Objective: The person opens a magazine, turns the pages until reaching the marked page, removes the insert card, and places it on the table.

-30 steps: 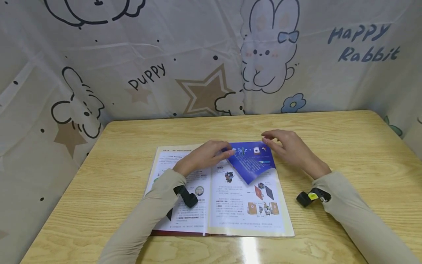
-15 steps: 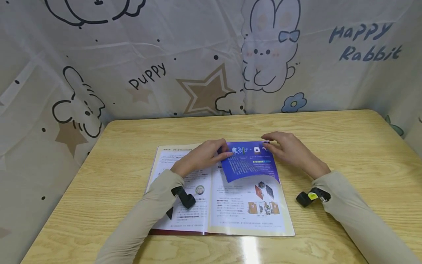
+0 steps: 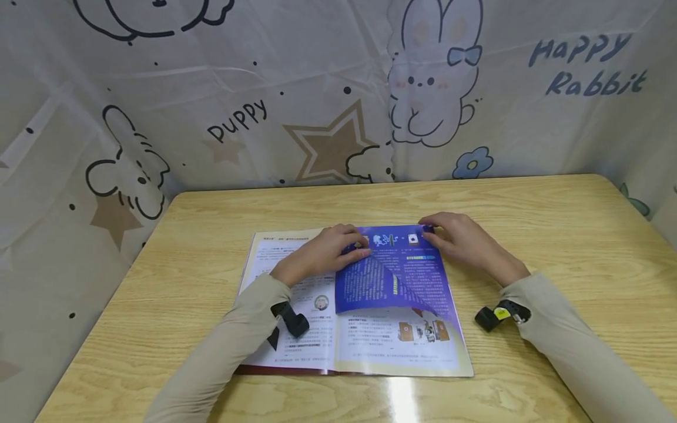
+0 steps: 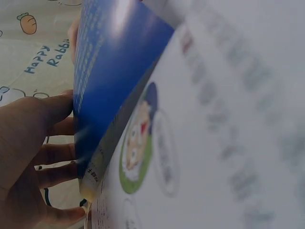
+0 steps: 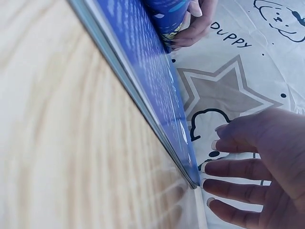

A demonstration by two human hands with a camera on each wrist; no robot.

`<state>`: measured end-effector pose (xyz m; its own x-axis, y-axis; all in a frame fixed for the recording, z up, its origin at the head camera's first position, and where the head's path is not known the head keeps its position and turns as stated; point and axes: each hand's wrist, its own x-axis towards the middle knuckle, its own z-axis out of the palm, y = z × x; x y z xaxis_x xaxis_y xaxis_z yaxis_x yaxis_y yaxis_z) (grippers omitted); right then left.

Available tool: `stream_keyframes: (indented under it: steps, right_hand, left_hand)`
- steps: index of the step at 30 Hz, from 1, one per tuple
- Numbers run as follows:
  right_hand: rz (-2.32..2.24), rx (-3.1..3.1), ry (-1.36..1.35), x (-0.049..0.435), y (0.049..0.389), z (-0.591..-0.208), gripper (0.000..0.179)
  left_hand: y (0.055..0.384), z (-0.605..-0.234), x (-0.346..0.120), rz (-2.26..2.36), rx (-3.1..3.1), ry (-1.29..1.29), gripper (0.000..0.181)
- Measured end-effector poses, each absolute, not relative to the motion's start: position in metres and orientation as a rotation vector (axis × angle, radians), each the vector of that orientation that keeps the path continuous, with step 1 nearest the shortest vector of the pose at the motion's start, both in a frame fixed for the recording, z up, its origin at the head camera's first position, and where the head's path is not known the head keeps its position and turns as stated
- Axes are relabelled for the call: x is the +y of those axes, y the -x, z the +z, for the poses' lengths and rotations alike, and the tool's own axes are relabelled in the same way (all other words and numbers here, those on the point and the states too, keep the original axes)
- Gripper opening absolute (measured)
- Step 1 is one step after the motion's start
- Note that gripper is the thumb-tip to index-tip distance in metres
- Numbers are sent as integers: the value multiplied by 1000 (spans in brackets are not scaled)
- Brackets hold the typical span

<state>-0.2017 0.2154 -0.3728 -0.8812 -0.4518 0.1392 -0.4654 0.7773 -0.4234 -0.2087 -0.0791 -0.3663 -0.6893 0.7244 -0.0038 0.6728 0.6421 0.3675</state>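
An open magazine (image 3: 396,355) lies on the table with its spine running away from me. Near its top middle, my left hand (image 3: 329,251) pinches a blue page (image 3: 365,288), which curls up and leftward across the right half. In the left wrist view, the thumb lies against the page's blue side. Another blue printed page (image 3: 423,267) shows flat under the curl. My right hand (image 3: 462,238) is at the magazine's top right corner, with thumb and forefinger on either side of it. In the right wrist view, its fingers are loosely extended, fingertips right at the corner.
The wooden table (image 3: 571,235) stands against a cream cloth backdrop (image 3: 317,70) printed with cartoon animals, stars and lettering. Each wrist wears a black strap with a small camera, the left camera (image 3: 297,324) hanging over the left page.
The blue page has swung from the right side leftward toward the spine, uncovering another blue page. My left hand has shifted slightly left with it; the right hand has stayed by the corner.
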Motion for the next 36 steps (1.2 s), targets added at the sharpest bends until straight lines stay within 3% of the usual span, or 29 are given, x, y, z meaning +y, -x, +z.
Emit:
stream_keyframes:
  steps: [36]
  right_hand:
    - [673, -2978, -832, 216, 203, -377, 35]
  left_hand:
    - [201, -374, -100, 502, 2728, -1249, 28]
